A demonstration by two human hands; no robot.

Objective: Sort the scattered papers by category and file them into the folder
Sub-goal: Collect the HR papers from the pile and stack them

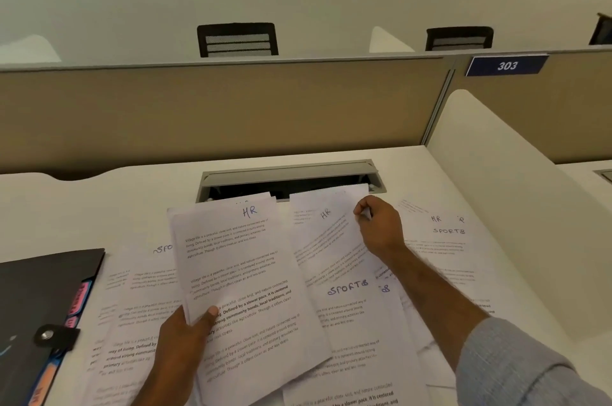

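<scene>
Two sheets marked "HR" are in hand at this moment. The left hand [185, 332] grips a small stack of HR sheets [238, 276] at its lower left edge, thumb curled over the top face and fingers hidden beneath; the stack is raised and tilted, with its long axis running away from the person. The right hand [377, 226] pinches the upper right corner of a single HR sheet [324, 233], fingers curled together on the paper. This sheet lies just right of the stack, its long axis nearly parallel, over sheets marked "SPORTS" [347, 288]. The likely next move carries the single sheet leftward onto the stack, so the right hand is the nearer one. The black folder [43, 293] lies at the left of the desk [139, 187], beside the left hand, with coloured tabs showing.
</scene>
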